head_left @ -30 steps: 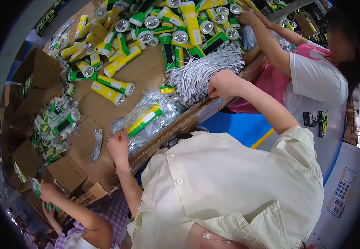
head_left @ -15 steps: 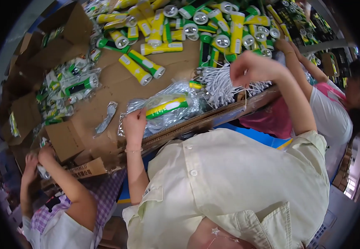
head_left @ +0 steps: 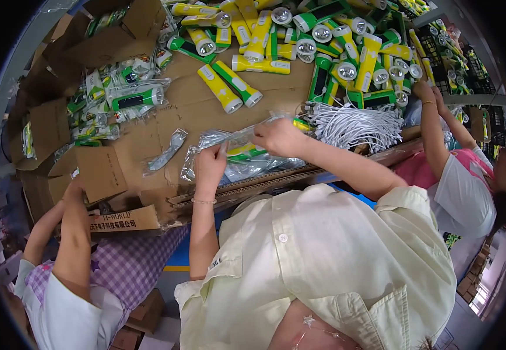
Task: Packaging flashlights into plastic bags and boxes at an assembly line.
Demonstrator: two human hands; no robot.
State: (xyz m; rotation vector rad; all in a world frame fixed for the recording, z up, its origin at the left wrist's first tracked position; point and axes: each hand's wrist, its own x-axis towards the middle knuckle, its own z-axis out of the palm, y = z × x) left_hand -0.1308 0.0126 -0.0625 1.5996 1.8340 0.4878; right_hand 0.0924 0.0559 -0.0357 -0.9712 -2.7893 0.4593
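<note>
At the near edge of the cardboard-covered table, my left hand (head_left: 210,170) has its fingers closed on one end of a clear plastic bag (head_left: 242,137). My right hand (head_left: 281,138) pinches the bag further right, so the plastic stretches between both hands. Beneath it a green and yellow flashlight (head_left: 246,153) shows, partly hidden by the plastic and my fingers. I cannot tell whether it is inside this bag. More clear bags (head_left: 253,171) lie under my hands. A bundle of white cables (head_left: 355,126) is right of my right hand.
Two loose flashlights (head_left: 220,87) lie ahead, before a big heap of flashlights (head_left: 323,46). Bagged flashlights (head_left: 136,99) pile up at left beside open cartons (head_left: 98,169). A small plastic packet (head_left: 168,153) lies nearby. Co-workers' hands (head_left: 75,189) work at left and others (head_left: 428,93) at right.
My right hand has come down and left from above the cables to the plastic bag. My left hand stays at the bag's end. The whole view has shifted.
</note>
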